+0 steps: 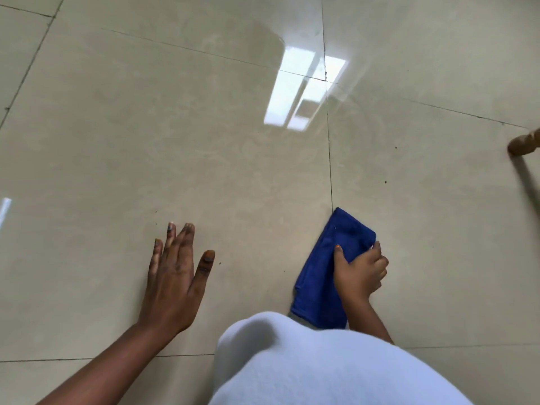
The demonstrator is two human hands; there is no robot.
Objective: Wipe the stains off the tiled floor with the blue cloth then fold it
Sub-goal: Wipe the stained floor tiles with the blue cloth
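Observation:
The blue cloth (318,276) lies bunched on the glossy beige tiled floor (204,159), just right of a dark grout line. My right hand (361,270) presses down on the cloth's right side, fingers curled into its fabric. My left hand (175,276) rests flat on the tile to the left, fingers spread, holding nothing. Small dark specks dot the floor: one (385,181) beyond the cloth, another (396,147) farther out, and one (219,263) beside my left thumb.
A brown wooden furniture leg (523,144) stands at the right edge. My white garment (321,366) fills the bottom centre and hides the cloth's near end. A bright window reflection (301,89) glares on the tiles ahead.

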